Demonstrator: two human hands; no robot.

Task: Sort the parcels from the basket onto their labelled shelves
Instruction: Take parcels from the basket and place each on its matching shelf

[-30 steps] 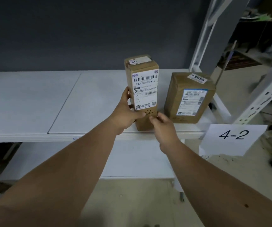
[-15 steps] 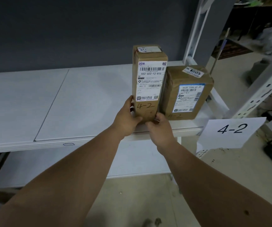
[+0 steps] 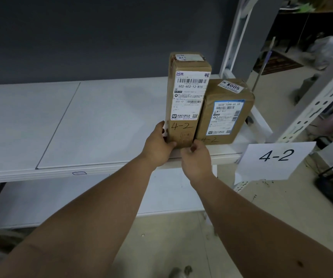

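A white shelf spans the view from 9 o'clock to 3 o'clock, with a lower shelf under it at 7 o'clock. Two brown parcels stand on the upper one near its right end, at about 1 o'clock. The tall box stands upright at the front edge, with a white barcode label and "4-2" handwritten beneath it. Touching its right side is the short box, at 2 o'clock, with a blue-edged label, a "005" sticker on top and "4-2" written low on its front. A paper sign reading "4-2" hangs off the shelf's right end at 3 o'clock.

The left hand grips the tall box's lower left corner, thumb across the front, fingers behind its side. The right hand has its fingers curled at the box's lower right corner, touching the base.
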